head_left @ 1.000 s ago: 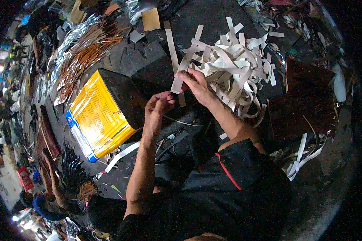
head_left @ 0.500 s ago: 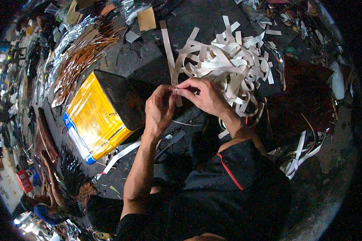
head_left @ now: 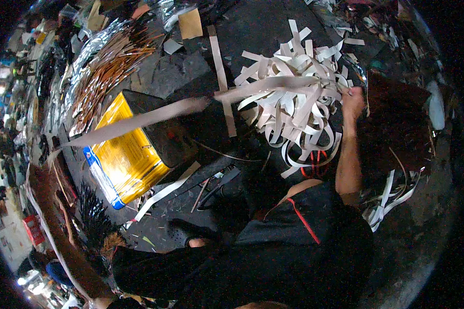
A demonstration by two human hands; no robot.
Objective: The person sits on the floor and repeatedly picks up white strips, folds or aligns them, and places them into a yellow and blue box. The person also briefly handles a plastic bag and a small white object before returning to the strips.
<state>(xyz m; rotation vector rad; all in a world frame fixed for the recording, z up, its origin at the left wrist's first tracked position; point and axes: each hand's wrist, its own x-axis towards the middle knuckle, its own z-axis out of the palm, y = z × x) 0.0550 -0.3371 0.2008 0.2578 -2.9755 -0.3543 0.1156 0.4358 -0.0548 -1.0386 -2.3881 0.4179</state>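
A long, flat, pale strip (head_left: pixel 154 116) stretches from far left to right, blurred, passing over the tin and the pile; a break in its line shows near the middle. At its left end is my left hand (head_left: pixel 42 167), smeared and dim, with the strip seeming gripped and a tail of it hanging down along my forearm. My right hand (head_left: pixel 352 102) is closed round the strip at the right edge of the pile of tangled pale strips (head_left: pixel 294 110). Another pale strip (head_left: pixel 219 64) lies straight on the floor left of that pile.
A yellow and blue rectangular tin (head_left: pixel 126 162) lies on its side, its dark end facing right. Behind it is a bundle of brown and silvery strands (head_left: pixel 113 67). Scissors-like red handles (head_left: pixel 318 159) show below the pile. A dark brown sheet (head_left: pixel 392 123) lies at right, beside loose strips (head_left: pixel 386 203).
My hands have parted from their pinch at the middle: the left swung far left and down, the right moved right. A long strip now spans between them.
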